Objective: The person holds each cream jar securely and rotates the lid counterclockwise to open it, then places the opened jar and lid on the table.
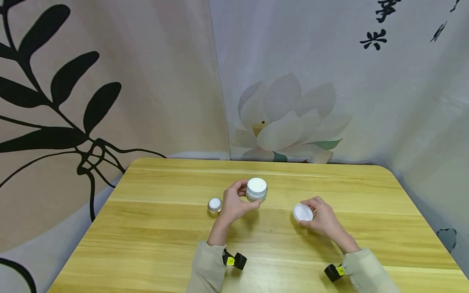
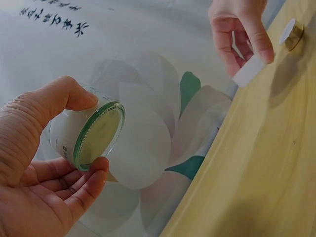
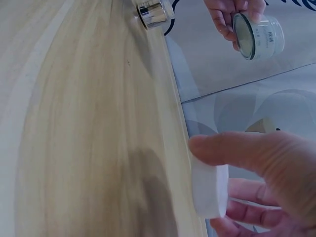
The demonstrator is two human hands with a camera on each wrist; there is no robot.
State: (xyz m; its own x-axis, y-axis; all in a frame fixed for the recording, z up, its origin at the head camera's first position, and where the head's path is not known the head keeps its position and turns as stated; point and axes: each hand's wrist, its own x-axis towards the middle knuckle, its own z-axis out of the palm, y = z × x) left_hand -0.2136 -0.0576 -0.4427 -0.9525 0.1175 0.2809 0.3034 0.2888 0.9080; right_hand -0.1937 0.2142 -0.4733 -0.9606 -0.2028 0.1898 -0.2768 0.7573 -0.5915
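Observation:
My left hand [image 1: 234, 205] grips a clear glass jar [image 1: 256, 189] above the table, thumb on one side and fingers on the other. A white surface covers its top. In the left wrist view the jar's greenish glass base [image 2: 101, 136] faces outward. Off to the right, my right hand [image 1: 323, 215] pinches a round white lid [image 1: 303, 212] by its rim, apart from the jar. From the right wrist view the lid [image 3: 210, 190] shows edge-on between thumb and fingers. A smaller jar [image 1: 214, 206], gold below and white on top, stands just left of my left hand.
The wooden table [image 1: 165, 252] runs back to a printed curtain [image 1: 176, 81] with leaves and a flower. A small gold cylinder with a white face [image 2: 292, 34] lies on the table beyond the right hand in the left wrist view.

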